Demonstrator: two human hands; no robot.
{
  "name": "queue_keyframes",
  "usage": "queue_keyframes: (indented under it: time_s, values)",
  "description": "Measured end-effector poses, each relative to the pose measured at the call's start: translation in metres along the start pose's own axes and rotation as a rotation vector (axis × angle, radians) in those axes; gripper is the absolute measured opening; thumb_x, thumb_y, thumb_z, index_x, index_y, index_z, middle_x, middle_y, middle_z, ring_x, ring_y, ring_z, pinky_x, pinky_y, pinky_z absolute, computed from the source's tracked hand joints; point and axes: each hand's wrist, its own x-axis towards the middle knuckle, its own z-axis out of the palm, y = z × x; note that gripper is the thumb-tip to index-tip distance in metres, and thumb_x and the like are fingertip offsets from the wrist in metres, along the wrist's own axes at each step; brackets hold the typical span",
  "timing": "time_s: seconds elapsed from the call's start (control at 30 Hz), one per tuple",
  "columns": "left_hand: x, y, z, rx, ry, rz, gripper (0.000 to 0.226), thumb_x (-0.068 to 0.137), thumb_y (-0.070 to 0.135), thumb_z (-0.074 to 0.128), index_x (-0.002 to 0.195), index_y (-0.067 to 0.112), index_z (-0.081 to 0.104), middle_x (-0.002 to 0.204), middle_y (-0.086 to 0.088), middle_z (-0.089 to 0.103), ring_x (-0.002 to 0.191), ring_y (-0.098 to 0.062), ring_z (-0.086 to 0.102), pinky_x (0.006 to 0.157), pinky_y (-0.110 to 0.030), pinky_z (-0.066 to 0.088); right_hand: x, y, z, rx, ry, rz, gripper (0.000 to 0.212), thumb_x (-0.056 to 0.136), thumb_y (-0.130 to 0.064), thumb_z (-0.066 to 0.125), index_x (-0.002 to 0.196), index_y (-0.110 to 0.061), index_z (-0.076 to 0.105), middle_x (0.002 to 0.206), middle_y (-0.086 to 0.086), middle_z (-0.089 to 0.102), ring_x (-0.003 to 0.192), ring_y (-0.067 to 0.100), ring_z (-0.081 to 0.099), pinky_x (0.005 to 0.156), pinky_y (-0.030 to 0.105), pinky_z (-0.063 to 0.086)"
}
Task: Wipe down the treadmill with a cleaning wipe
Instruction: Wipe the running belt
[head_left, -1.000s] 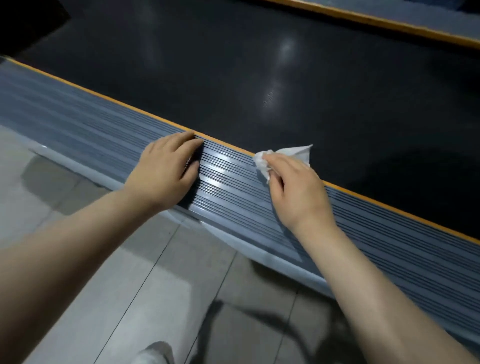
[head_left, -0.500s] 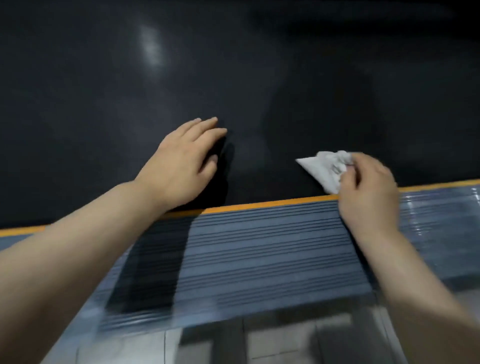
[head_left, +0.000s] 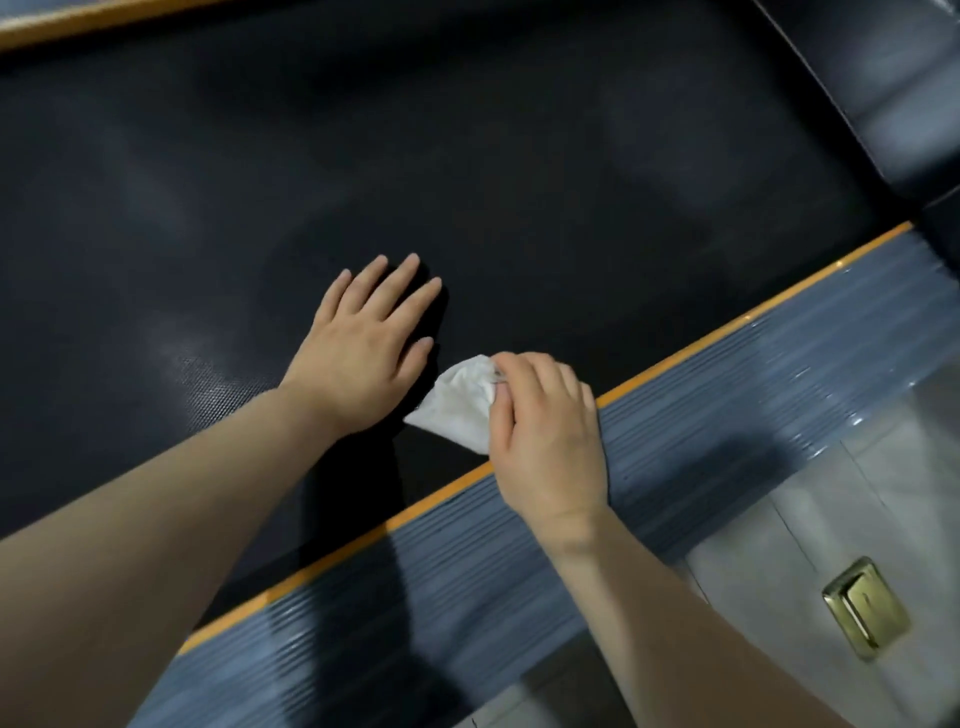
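The black treadmill belt (head_left: 467, 156) fills the view. Your left hand (head_left: 363, 353) rests flat on it, fingers spread; your right hand (head_left: 545, 431) pinches the cleaning wipe (head_left: 457, 405) at the belt's near edge (most of the belt probably remains unwiped).

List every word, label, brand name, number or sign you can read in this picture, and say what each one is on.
None can be read.
Treadmill belt: plain black, no print showing.
Ribbed grey side rail with its orange edge strip: no lettering.
Cleaning wipe, held by the right hand: plain white.
Brass floor plate: no legible marking; too blurred to be sure.
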Motion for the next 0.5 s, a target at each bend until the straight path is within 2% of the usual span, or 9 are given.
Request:
queue_keyframes:
  time_s: [0.13, 0.23, 0.33, 0.5]
  values:
    - [0.025, 0.008, -0.003, -0.01, -0.034, -0.02, 0.065, 0.095, 0.052, 0.021, 0.156, 0.028, 0.025, 0.165, 0.0, 0.016, 0.152, -0.027, 0.008, 0.123, -0.047, 0.002, 0.002, -0.002, 0.0, -0.027, -0.03, 0.005, 0.028, 0.097, -0.025, 0.038, 0.119, -0.023, 0.056, 0.114, -0.006, 0.056, 0.105, 0.017, 0.053, 0.092, 0.037, 0.044]
    - [0.052, 0.013, -0.007, 0.041, -0.065, -0.003, 0.058, 0.101, 0.045, 0.029, 0.156, 0.028, 0.022, 0.166, 0.0, 0.013, 0.153, -0.026, 0.006, 0.123, -0.047, 0.001, 0.002, -0.001, 0.0, -0.051, -0.027, 0.009, 0.025, 0.094, -0.025, 0.044, 0.115, -0.023, 0.058, 0.111, -0.006, 0.057, 0.1, 0.019, 0.054, 0.086, 0.037, 0.046]
    - [0.082, 0.019, -0.009, 0.079, -0.09, -0.002, 0.06, 0.1, 0.044, 0.03, 0.157, 0.028, 0.019, 0.166, 0.001, 0.011, 0.153, -0.026, 0.005, 0.123, -0.047, 0.001, 0.002, -0.001, 0.001, -0.04, -0.038, 0.016, 0.027, 0.094, -0.029, 0.042, 0.114, -0.024, 0.059, 0.111, -0.006, 0.058, 0.1, 0.019, 0.055, 0.085, 0.037, 0.046]
    - [0.093, 0.024, -0.003, 0.073, -0.065, -0.049, 0.059, 0.099, 0.045, 0.025, 0.154, 0.026, 0.031, 0.162, 0.001, 0.026, 0.149, -0.029, 0.021, 0.121, -0.049, 0.012, 0.001, 0.004, -0.002, 0.031, -0.06, -0.013, 0.028, 0.098, -0.034, 0.04, 0.114, -0.026, 0.06, 0.113, -0.009, 0.058, 0.1, 0.018, 0.056, 0.082, 0.033, 0.041]
